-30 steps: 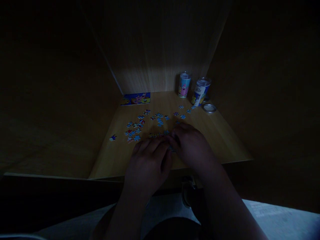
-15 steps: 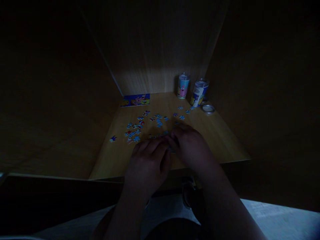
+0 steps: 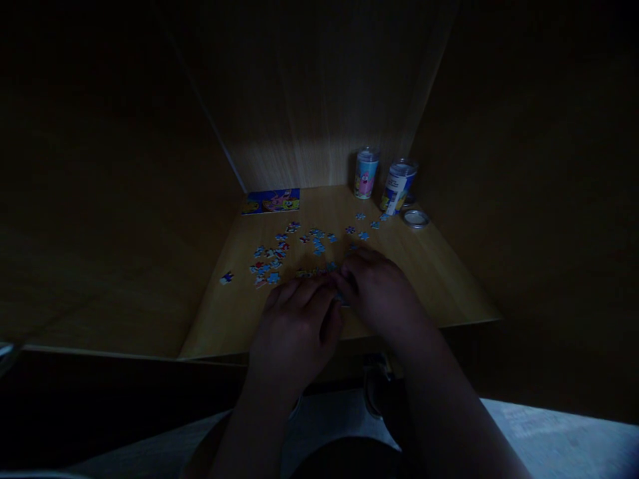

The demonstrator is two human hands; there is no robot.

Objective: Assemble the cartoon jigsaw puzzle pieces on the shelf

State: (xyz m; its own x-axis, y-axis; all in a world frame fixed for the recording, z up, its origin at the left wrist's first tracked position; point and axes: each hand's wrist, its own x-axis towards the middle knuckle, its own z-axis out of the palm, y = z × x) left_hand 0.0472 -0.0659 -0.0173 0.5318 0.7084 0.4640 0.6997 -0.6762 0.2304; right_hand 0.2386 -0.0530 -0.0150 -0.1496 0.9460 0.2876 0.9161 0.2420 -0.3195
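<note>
In the head view my left hand (image 3: 294,319) rests low over the wooden surface near its front edge. Its fingers are curled together over a strip of puzzle pieces (image 3: 312,272). My right hand (image 3: 377,286) meets it from the right, thumb and fingers pinched at the same pieces. A bit of blue puzzle shows between the two hands, but the fingertips and most of what they grip are hidden in the dark. Loose jigsaw pieces (image 3: 273,277) in blue, red and white lie to the left and beyond the hands. One piece (image 3: 226,278) is apart at the far left.
A cartoon picture card (image 3: 272,201) lies at the back left. Two printed cups with clear tops, a light blue one (image 3: 366,174) and a darker blue one (image 3: 398,189), stand at the back right, beside a round lid (image 3: 416,219). Wooden panels enclose the surface.
Both hands stay almost in place, with only a tiny shift of the fingers. The view has moved very slightly; the loose pieces lie as before.
</note>
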